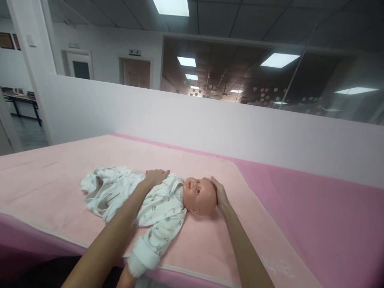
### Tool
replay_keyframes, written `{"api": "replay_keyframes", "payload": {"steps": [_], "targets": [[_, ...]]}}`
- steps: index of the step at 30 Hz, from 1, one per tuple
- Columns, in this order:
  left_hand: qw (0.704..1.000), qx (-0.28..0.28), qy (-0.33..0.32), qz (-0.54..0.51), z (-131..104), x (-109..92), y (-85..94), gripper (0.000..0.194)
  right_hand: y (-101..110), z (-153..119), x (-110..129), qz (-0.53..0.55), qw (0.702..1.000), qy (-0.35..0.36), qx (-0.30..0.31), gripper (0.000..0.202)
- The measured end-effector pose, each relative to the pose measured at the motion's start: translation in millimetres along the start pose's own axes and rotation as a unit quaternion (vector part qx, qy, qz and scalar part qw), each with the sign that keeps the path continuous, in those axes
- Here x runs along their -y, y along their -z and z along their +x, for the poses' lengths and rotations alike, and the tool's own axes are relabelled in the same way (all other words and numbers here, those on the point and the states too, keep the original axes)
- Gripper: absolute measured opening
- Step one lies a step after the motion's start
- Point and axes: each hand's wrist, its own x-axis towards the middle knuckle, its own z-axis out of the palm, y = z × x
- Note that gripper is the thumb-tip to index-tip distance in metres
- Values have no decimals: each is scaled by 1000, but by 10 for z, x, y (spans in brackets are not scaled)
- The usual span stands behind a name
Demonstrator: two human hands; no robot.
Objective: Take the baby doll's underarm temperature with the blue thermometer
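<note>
A baby doll (200, 196) lies on its back across the pink pad, its head to the right and its legs to the left. It wears white clothes (162, 204) with a small print. My left hand (156, 177) rests flat on the doll's chest, fingers stretched out. Against the crown of the doll's head lies my right hand (220, 192), its open palm curved along the scalp. The doll's near arm, in a cuffed sleeve (147, 254), hangs toward the front edge. Its far arm is mostly hidden behind my left hand. The trouser legs look loose and crumpled.
The light pink pad (207, 248) covers a darker pink padded surface (315, 216). A low white wall (186, 120) with glass above it runs along the back. At far left, a doorway shows a dark table (22, 100) in another room.
</note>
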Motion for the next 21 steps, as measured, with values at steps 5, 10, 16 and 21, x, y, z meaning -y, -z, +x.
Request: {"api": "replay_keyframes", "payload": {"steps": [5,10,16,21], "targets": [[1000,1,-1,5,20,15,-17,50,175,180,-90,3,996,54,-69,42],[1000,-1,-1,7,18,14,-19,49,92,122,-120,-39,999,10,29,43],[1000,1,-6,10,4,7,-6,51,106,143,-89,-23,999,31,-25,42],[1000,3,-4,11,3,1,-7,52,162,192,-92,14,993,70,-93,39]]}}
